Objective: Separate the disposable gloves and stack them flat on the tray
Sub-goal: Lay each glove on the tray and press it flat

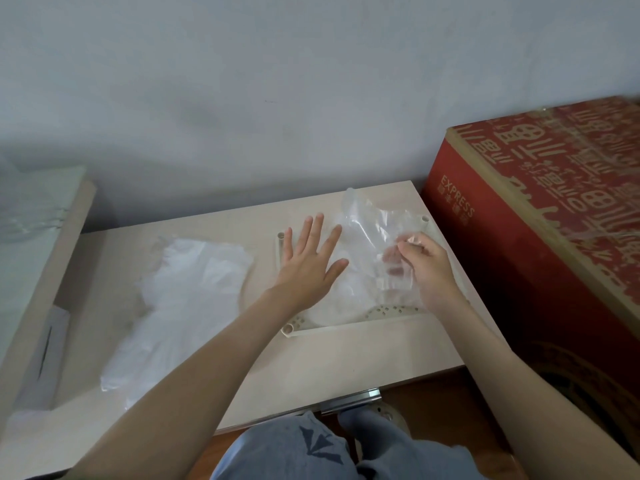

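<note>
Denim knees [304, 452] nearest. Pinched in right hand [429, 268]: clear, crinkled glove [367, 230], over cream perforated tray [346, 329]. Left hand [308, 268] flat, fingers spread, just left of grip. Further left: translucent white glove pile [183, 299].

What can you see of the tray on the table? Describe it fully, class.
The tray is cream plastic, with a perforated rim and short round sockets at its corners. It lies flat on the table, to the right. Clear gloves cover most of it. The left hand rests flat over its left side, and the right hand pinches a glove above its right side.
</note>
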Demonstrator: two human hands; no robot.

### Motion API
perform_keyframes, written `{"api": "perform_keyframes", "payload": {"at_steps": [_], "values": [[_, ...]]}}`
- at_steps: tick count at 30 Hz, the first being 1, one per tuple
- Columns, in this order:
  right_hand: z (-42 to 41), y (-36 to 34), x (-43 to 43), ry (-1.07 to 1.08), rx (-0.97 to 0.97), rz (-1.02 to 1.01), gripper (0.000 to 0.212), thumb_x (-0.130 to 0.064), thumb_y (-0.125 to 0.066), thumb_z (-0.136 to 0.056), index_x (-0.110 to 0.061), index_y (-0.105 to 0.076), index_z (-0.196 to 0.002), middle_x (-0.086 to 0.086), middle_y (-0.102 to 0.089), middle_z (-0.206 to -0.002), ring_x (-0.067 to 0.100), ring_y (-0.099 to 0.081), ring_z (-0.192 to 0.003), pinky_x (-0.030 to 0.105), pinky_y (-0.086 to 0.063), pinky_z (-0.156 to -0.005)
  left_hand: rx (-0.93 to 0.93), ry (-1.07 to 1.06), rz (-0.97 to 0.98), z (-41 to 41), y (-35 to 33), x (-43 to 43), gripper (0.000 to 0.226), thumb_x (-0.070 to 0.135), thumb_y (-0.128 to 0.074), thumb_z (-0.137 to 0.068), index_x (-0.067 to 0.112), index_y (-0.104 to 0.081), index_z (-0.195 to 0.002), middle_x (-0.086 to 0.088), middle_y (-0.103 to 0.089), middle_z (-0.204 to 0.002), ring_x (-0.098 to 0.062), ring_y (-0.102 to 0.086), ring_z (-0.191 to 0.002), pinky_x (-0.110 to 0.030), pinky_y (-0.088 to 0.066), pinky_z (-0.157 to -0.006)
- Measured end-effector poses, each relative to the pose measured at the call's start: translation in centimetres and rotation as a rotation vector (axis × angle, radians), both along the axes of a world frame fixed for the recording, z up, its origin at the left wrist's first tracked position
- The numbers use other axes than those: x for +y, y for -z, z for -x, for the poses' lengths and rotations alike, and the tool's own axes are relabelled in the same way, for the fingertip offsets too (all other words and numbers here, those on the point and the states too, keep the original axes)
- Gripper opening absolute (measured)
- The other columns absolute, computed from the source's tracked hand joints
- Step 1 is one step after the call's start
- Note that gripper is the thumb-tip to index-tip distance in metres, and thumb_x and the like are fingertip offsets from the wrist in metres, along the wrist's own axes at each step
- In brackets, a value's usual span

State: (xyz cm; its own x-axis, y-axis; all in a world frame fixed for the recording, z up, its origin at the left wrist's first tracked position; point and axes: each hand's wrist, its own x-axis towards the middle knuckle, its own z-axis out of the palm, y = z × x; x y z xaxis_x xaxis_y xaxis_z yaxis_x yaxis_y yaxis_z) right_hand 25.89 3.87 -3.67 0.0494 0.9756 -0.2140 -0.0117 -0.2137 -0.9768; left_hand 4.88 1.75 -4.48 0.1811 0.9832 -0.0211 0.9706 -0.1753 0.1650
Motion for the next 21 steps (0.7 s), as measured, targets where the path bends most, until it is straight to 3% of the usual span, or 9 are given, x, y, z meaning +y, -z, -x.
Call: {"api": "perform_keyframes", "payload": {"at_steps": [3,7,11,17,19,21], "values": [[0.1,0.8,0.0,0.130,-0.021,0.142,0.015,-0.004,-0.051,-0.094,-0.011,-0.059,-0.084,0.013,-0.066,-0.085,0.019,-0.067,-0.075,0.032,-0.055,-0.070,0.029,0.028,0.017,-0.5,0.2,-0.1,0.062,0.055,-0.012,-0.098,0.030,0.004,-0.152,-0.005,0.021,-0.158,-0.022,0.022,-0.145,-0.047,0.016,-0.114],[0.2,1.3,-0.2,0.157,-0.186,0.196,0.019,-0.003,-0.045,-0.089,-0.017,-0.059,-0.092,0.002,-0.068,-0.079,0.014,-0.065,-0.071,0.027,-0.050,-0.060,0.043,0.076,0.060,-1.4,0.7,-0.1,0.062,0.056,-0.013,-0.098,0.029,0.000,-0.153,-0.004,0.020,-0.158,-0.021,0.023,-0.144,-0.048,0.019,-0.113],[0.4,1.4,-0.5,0.142,-0.217,0.208,0.026,-0.004,-0.043,-0.086,-0.022,-0.060,-0.095,0.004,-0.069,-0.085,0.021,-0.069,-0.081,0.040,-0.059,-0.073,0.121,0.156,0.095,-2.1,1.2,-0.4,0.063,0.058,-0.012,-0.098,0.029,-0.001,-0.153,-0.004,0.019,-0.159,-0.020,0.021,-0.145,-0.049,0.020,-0.113],[0.2,1.1,-0.4,0.050,-0.381,0.075,0.023,-0.009,-0.038,-0.096,-0.019,-0.058,-0.102,0.002,-0.066,-0.091,0.015,-0.064,-0.072,0.028,-0.054,-0.060,0.192,0.192,0.151,-2.2,2.6,-0.4,0.068,0.062,-0.014,-0.096,0.029,0.001,-0.153,-0.005,0.014,-0.160,-0.020,0.017,-0.146,-0.051,0.017,-0.114],[-0.1,1.3,-0.1,0.039,-0.464,0.034,0.018,-0.008,-0.040,-0.095,-0.017,-0.055,-0.092,-0.003,-0.061,-0.086,0.008,-0.055,-0.064,0.016,-0.044,-0.051,0.174,0.173,0.185,-2.0,3.1,-0.4,0.070,0.063,-0.016,-0.095,0.029,0.005,-0.153,-0.005,0.016,-0.160,-0.020,0.017,-0.146,-0.049,0.017,-0.115],[-0.6,1.5,0.2,0.034,-0.564,-0.012,0.016,-0.008,-0.041,-0.094,-0.012,-0.050,-0.082,-0.002,-0.055,-0.077,0.014,-0.048,-0.062,0.017,-0.036,-0.048,0.145,0.167,0.205,-1.7,3.6,-0.4,0.071,0.063,-0.018,-0.095,0.030,0.007,-0.152,-0.004,0.017,-0.159,-0.020,0.018,-0.146,-0.047,0.015,-0.116]]}}
